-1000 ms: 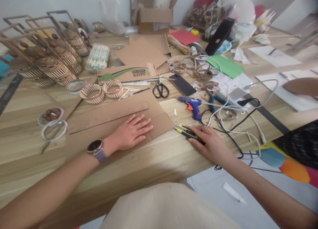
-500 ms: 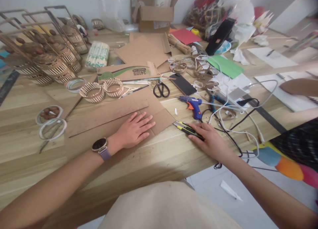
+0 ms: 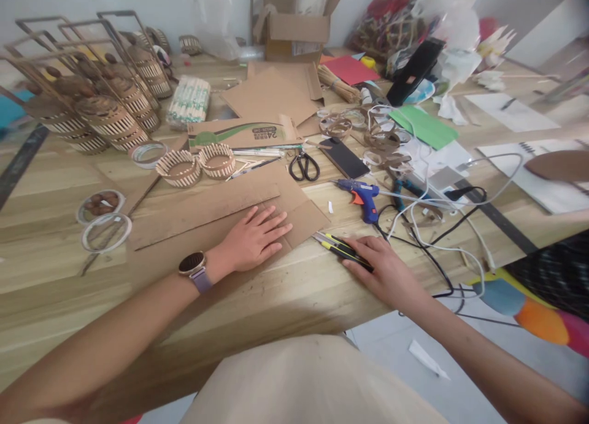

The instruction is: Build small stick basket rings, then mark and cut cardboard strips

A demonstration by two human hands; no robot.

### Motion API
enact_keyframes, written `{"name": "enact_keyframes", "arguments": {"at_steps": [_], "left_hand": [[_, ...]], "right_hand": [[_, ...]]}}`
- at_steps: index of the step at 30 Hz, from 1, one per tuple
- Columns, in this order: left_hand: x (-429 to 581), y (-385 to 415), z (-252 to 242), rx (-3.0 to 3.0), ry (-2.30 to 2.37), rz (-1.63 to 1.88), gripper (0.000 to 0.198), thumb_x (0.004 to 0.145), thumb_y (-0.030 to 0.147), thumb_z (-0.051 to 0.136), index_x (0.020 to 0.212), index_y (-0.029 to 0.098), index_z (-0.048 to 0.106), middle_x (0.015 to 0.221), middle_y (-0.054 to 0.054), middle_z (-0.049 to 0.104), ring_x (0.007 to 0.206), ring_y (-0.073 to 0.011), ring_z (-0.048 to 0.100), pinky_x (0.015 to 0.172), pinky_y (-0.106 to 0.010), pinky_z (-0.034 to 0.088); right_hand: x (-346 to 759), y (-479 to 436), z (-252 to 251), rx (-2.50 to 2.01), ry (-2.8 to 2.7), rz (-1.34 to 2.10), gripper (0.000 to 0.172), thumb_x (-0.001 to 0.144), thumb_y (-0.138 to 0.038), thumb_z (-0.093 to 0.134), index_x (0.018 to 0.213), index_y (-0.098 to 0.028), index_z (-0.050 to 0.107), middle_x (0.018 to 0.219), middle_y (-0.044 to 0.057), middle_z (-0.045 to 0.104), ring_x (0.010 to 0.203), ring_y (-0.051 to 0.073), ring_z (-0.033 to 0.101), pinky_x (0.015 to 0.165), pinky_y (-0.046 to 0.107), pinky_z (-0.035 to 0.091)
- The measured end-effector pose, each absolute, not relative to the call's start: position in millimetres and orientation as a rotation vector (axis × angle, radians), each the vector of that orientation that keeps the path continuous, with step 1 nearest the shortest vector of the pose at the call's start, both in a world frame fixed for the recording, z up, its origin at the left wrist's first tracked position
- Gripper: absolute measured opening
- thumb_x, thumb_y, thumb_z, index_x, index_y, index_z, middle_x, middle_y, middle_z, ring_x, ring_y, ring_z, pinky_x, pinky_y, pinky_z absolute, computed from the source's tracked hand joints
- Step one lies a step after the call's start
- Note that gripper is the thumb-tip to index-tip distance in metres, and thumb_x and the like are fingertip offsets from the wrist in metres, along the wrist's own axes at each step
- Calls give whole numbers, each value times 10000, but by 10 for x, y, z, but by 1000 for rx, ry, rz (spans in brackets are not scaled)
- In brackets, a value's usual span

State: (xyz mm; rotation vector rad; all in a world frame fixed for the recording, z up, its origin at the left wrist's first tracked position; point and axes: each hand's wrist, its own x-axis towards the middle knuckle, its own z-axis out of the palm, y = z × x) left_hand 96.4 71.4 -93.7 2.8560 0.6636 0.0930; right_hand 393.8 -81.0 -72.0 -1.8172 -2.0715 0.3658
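My left hand (image 3: pixel 257 238) lies flat with fingers spread on a brown cardboard sheet (image 3: pixel 179 249). A narrower cardboard strip (image 3: pixel 207 218) rests across that sheet, beyond my wrist. On the right, my right hand (image 3: pixel 380 267) has its fingers closed around a yellow and black utility knife (image 3: pixel 345 250). The knife lies low over the wooden table (image 3: pixel 294 295), its tip pointing left toward the cardboard's near right edge. Part of its handle is hidden under my fingers.
Beyond the knife lie a blue glue gun (image 3: pixel 363 197), black scissors (image 3: pixel 304 165) and a phone (image 3: pixel 345 157). Cables (image 3: pixel 432 246) tangle at the right. Two slatted rings (image 3: pixel 179 168) stand behind the cardboard, with slatted lanterns (image 3: pixel 110 120) at the back left.
My right hand has drawn the knife slightly left and toward me relative to the table, away from the cardboard's right corner. My left hand stays flat. The whole view has shifted a little.
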Motion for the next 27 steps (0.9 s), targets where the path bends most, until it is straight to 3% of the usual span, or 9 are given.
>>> {"name": "enact_keyframes", "arguments": {"at_steps": [6,15,27], "left_hand": [[859,759,-828,2839,675,125,572,1072,495,199,1562,236,338,1633,-50,307,1536,-286,166,1232,-504,162],[100,533,-904,2977,838,63,580,1054,560,200,1564,313,323,1619,-8,343,1526,-294,192,1229,-532,103],[109,522,-952,2942,825,146,572,1047,576,215,1542,335,371,1616,9,349,1517,-282,219,1234,-499,58]], "right_hand": [[3983,-690,-696,-1824,-2048,338,426,968,-437,495,1317,-240,639,1039,118,663,1000,294,626,891,471,532],[4030,-541,-720,-1875,-2075,256,421,961,-421,502,1313,-237,643,1066,117,649,1006,305,619,913,480,523],[4005,-607,-642,-1861,-2136,208,425,970,-436,482,1327,-264,637,1036,109,644,984,297,622,892,459,538]]}}
